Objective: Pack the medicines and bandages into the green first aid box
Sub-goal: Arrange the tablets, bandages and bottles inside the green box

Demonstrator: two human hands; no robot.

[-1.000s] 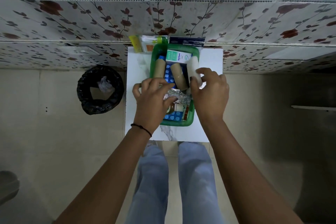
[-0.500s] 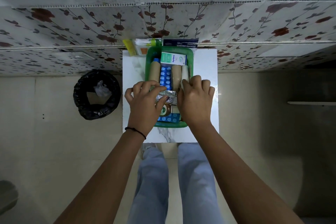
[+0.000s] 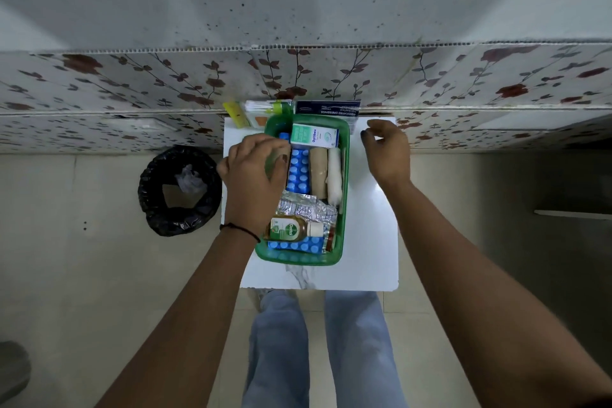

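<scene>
Green first aid box (image 3: pixel 342 182) sits mid-table (image 3: pixel 367 242), long axis running away from the person, holding cloth bandage rolls (image 3: pixel 326 172), foil strips, a glossy bottle. Left hand (image 3: pixel 253 175) curls over its left rim, perhaps gripping something. Right hand (image 3: pixel 387 151) hovers loose, empty, nearest the dressings carton (image 3: pixel 328 108) beyond.

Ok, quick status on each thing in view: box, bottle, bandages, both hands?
Green box: open, nearly full, on the table.
Dettol bottle: capped, lying on its side in the box.
Bandage rolls: rolled, lying side by side in the box.
Optibex carton: closed, in the box.
Dressings pack: outside, behind the box.
Left hand: over the box's left side, grip hidden.
Right hand: open, empty.
</scene>
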